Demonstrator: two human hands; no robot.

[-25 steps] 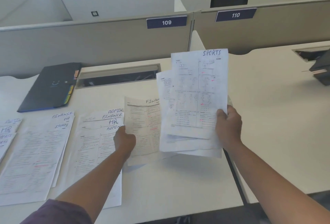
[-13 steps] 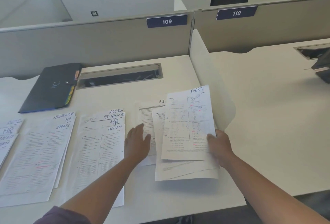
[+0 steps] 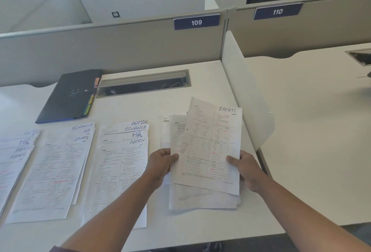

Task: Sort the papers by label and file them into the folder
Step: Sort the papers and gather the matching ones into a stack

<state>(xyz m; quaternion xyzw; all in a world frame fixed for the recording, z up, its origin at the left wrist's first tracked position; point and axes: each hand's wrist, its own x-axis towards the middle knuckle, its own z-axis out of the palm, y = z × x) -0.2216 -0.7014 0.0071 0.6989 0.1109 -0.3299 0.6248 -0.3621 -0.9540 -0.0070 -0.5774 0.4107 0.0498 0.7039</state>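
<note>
A sheet labelled SPORTS tops a loose stack of papers held just above the white desk. My right hand grips the stack's right edge, thumb on top. My left hand pinches the left edge of the sheets. A sheet beneath, at the left, lies flat on the desk. Three fanned piles lie to the left: one showing ADMIN, FINANCE, HR, one showing FINANCE, HR, SPORTS, and one at the frame's left edge. The dark folder with coloured tabs lies shut at the back left.
A cable slot is sunk into the desk behind the papers. A white divider panel stands right of the stack, separating desk 109 from desk 110. Grey partition walls close the back. The desk's front edge runs just below the piles.
The stack came down from in front of me to the desk. My left hand let go of the FINANCE sheet, laid it flat, and now pinches the stack's left edge.
</note>
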